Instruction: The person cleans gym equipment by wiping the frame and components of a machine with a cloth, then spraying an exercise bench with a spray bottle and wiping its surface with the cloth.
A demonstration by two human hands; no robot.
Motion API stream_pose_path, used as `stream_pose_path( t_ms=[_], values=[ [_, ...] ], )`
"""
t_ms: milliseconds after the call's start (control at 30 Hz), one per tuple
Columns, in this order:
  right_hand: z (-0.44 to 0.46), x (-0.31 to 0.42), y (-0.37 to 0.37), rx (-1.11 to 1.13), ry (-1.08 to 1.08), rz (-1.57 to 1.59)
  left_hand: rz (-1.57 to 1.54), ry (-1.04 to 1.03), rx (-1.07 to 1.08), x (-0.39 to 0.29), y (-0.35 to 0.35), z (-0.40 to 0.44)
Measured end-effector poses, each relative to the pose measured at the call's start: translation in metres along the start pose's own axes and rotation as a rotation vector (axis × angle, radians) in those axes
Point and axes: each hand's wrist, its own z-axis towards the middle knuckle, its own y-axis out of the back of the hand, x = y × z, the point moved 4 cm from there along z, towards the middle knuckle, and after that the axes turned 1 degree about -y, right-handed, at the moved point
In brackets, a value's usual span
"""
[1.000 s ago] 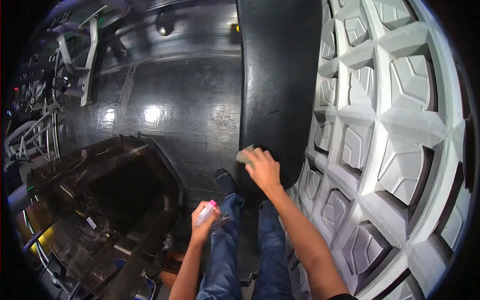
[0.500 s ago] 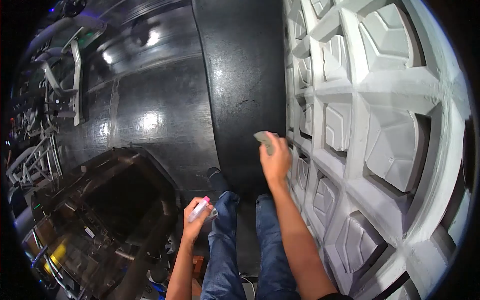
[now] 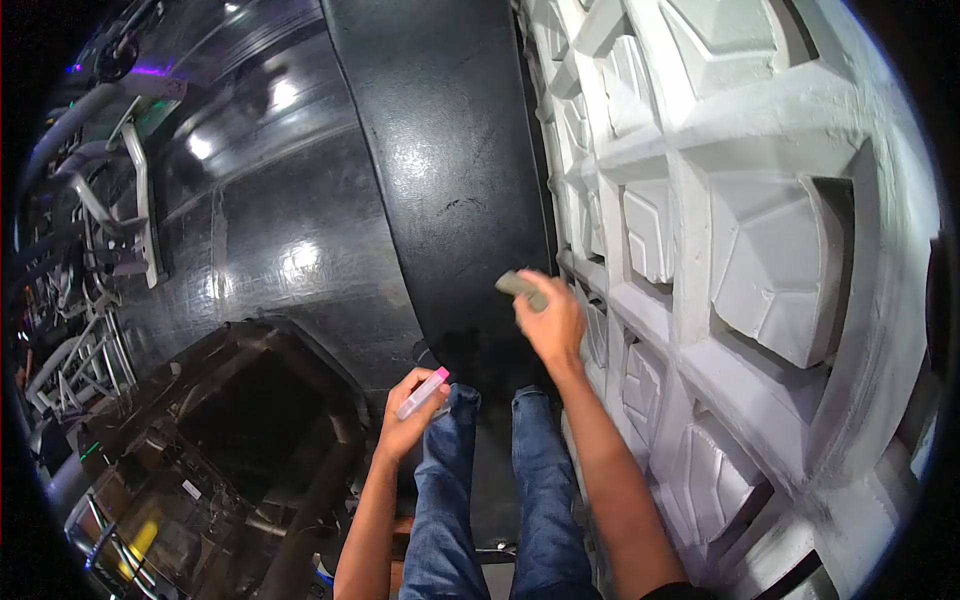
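In the lower middle of the head view, my left hand [image 3: 398, 430] is closed around a small clear bottle [image 3: 420, 396] with a pink cap, its capped end tilted up to the right. My right hand [image 3: 556, 328] pinches a folded grey-green cloth [image 3: 518, 287] between thumb and fingers. The cloth is held above the black floor strip, apart from the wall beside it. A white wall panel [image 3: 672, 320] with deep square recesses and faceted blocks runs close along my right side.
A dark machine with a heavy frame [image 3: 345, 400] stands close on my left. Metal gym equipment [image 3: 138, 185] lines the far left. Shiny black flooring [image 3: 280, 210] and a raised-looking black strip [image 3: 440, 150] stretch ahead. My jeans-clad legs [image 3: 450, 490] are below.
The view has shifted, so the wall and floor strip sit further left. My left hand has moved slightly right and up with the bottle. The cloth has tilted flatter in my right hand.
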Motion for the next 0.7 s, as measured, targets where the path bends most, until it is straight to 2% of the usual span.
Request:
stream_pose_path(
  t_ms=[133,233,433,500,567,633,700],
  values=[
    [0.033,0.002,0.010,-0.156,-0.066,0.069,0.020,0.004,0.048,-0.001,-0.010,0.005],
    [0.043,0.006,-0.001,-0.281,-0.109,0.166,0.076,-0.095,0.054,-0.002,-0.011,0.011],
    [-0.008,-0.026,-0.001,-0.259,-0.219,0.141,0.004,-0.050,0.031,-0.019,-0.010,0.012],
    [-0.033,-0.050,-0.001,-0.235,-0.426,0.129,0.075,-0.086,0.028,-0.015,-0.008,0.014],
    [-0.036,-0.066,0.002,-0.160,-0.489,0.151,0.057,-0.035,0.051,-0.012,-0.009,0.014],
    [-0.033,-0.077,0.001,-0.080,-0.556,0.180,0.291,-0.257,0.060,-0.020,-0.010,0.013],
    [-0.007,-0.075,-0.001,-0.076,-0.482,0.200,0.245,-0.258,0.067,-0.018,-0.010,0.011]
  ],
)
